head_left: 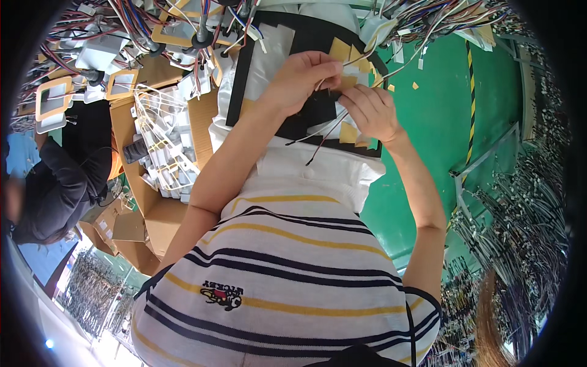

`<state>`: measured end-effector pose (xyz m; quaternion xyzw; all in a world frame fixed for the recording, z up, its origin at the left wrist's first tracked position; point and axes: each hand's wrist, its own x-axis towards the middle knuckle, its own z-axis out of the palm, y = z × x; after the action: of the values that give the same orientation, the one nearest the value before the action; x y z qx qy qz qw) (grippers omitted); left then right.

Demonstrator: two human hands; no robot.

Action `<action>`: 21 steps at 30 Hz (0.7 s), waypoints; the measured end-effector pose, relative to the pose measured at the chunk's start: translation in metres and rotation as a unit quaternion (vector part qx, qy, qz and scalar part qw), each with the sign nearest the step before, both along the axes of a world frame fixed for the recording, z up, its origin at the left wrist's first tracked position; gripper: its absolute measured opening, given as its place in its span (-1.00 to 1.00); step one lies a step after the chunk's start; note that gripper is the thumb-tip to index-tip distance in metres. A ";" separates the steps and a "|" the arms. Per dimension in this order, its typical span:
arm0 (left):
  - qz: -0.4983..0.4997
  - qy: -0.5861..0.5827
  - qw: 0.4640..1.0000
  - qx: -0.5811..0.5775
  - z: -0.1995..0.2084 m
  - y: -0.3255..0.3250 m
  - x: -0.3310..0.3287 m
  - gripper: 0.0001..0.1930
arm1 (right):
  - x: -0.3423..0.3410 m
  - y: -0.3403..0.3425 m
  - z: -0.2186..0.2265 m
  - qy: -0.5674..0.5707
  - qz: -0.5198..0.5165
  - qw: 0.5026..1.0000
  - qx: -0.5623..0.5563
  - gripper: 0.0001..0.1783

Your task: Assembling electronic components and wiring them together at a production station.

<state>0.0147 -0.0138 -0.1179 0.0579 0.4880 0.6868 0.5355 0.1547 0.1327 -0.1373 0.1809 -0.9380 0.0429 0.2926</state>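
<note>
Here I see my left hand (302,76) pinching a thin white wire (361,46) while my right hand (373,113) clamps the black pad (318,110) between them, steadying it.

The board (287,55) lies in the middle, ahead of the person. Both hands meet over it: the left hand (302,76) beside the right hand (373,113), thin wires (318,137) trailing below them. To the left sits a cardboard box (153,208) with parts (168,147) in it. Wire bundles (153,24) hang behind. Another person (55,183) is far left.
</note>
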 end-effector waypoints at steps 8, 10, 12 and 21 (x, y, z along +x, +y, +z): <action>0.009 -0.017 1.000 -0.012 -0.021 -0.004 0.014 -0.82 | 0.005 -0.003 -0.001 -0.050 -0.044 0.956 -0.286 -0.87; 0.025 -0.014 1.000 -0.008 -0.020 -0.007 0.015 -0.83 | 0.007 -0.006 0.004 0.039 -0.144 0.913 -0.379 -0.85; 0.108 0.032 0.993 0.035 -0.012 -0.009 0.010 -0.81 | 0.007 -0.001 0.011 -0.052 -0.064 0.967 -0.240 -0.64; -0.015 0.003 1.000 -0.017 0.010 0.004 0.001 -0.86 | 0.001 -0.001 0.012 -0.083 -0.010 0.993 -0.085 -0.72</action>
<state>0.0161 -0.0102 -0.1082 0.0587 0.5005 0.6699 0.5453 0.1559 0.1321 -0.1257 0.1420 -0.9537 0.1350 0.2284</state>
